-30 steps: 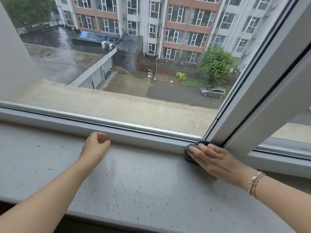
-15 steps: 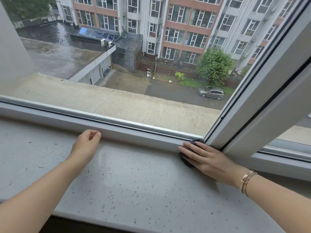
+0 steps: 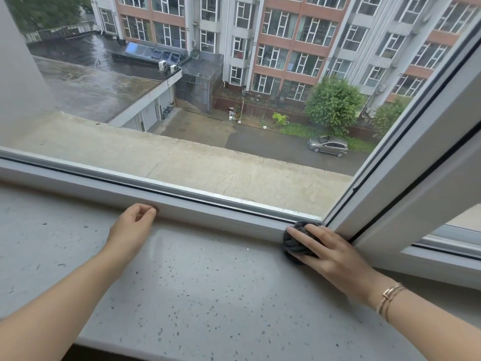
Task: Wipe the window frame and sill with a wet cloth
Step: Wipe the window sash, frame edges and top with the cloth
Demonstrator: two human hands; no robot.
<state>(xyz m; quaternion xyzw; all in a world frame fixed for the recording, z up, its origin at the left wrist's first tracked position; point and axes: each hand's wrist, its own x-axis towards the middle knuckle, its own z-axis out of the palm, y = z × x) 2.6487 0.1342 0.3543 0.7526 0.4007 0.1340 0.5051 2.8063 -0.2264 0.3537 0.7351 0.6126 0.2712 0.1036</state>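
A dark grey cloth (image 3: 292, 239) is bunched against the bottom rail of the white window frame (image 3: 208, 209), at the corner where the rail meets the slanting upright. My right hand (image 3: 328, 252) lies over the cloth with straight fingers and presses it on the rail and the speckled grey sill (image 3: 208, 295). My left hand (image 3: 134, 226) rests on the sill further left, its fingers loosely curled against the rail and holding nothing. Most of the cloth is hidden under my right hand.
The slanting white upright (image 3: 406, 162) with a black seal rises to the right of the cloth. A second pane's frame (image 3: 442, 254) lies beyond it. A damp patch (image 3: 166, 241) shows on the sill between my hands. Outside is a concrete ledge (image 3: 208, 165).
My right hand and the cloth have shifted slightly left along the bottom rail, away from the corner. My left hand has stayed by the rail. The camera has tilted a little.
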